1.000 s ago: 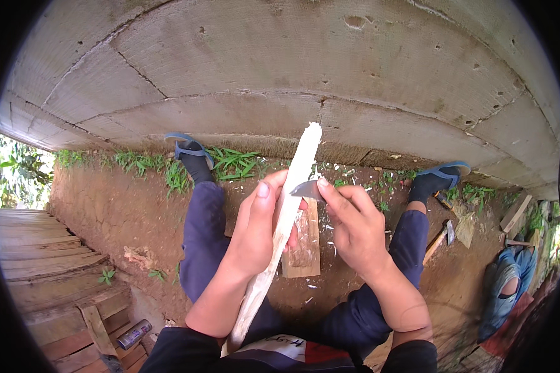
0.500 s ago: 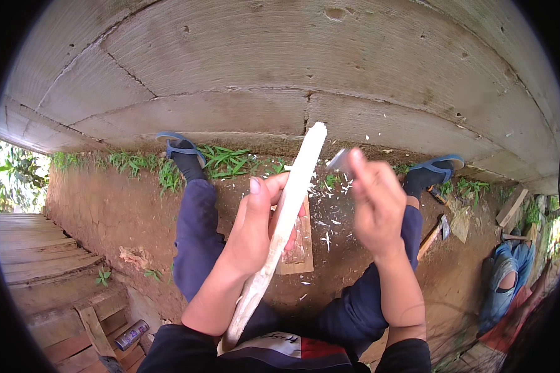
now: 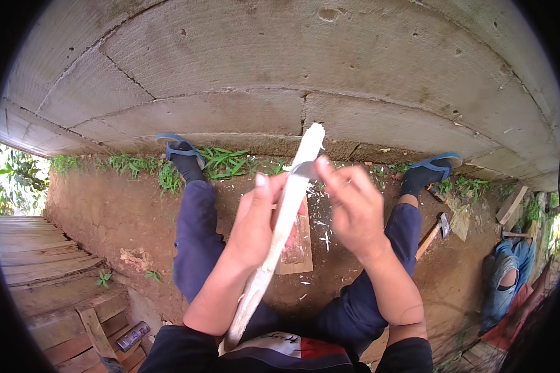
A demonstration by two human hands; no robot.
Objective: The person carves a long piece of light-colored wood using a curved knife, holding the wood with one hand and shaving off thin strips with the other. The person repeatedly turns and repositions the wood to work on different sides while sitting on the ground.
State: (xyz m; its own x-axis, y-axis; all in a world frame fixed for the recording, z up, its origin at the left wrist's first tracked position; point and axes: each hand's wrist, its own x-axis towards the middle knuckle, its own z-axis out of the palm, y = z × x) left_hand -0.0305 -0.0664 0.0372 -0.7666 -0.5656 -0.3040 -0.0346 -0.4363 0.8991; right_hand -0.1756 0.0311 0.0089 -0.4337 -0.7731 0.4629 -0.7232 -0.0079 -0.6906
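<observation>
The left hand (image 3: pixel 255 221) grips the pale wooden stick (image 3: pixel 281 225) at mid-length; its long axis runs from the lap up and away. The right hand (image 3: pixel 351 208), just right of it, pinches a small blade (image 3: pixel 303 169) against the upper end.

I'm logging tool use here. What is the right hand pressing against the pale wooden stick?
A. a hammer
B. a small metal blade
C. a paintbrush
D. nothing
B: the right hand holds a small grey metal blade against the upper part of the pale wooden stick, which the left hand grips.
</observation>
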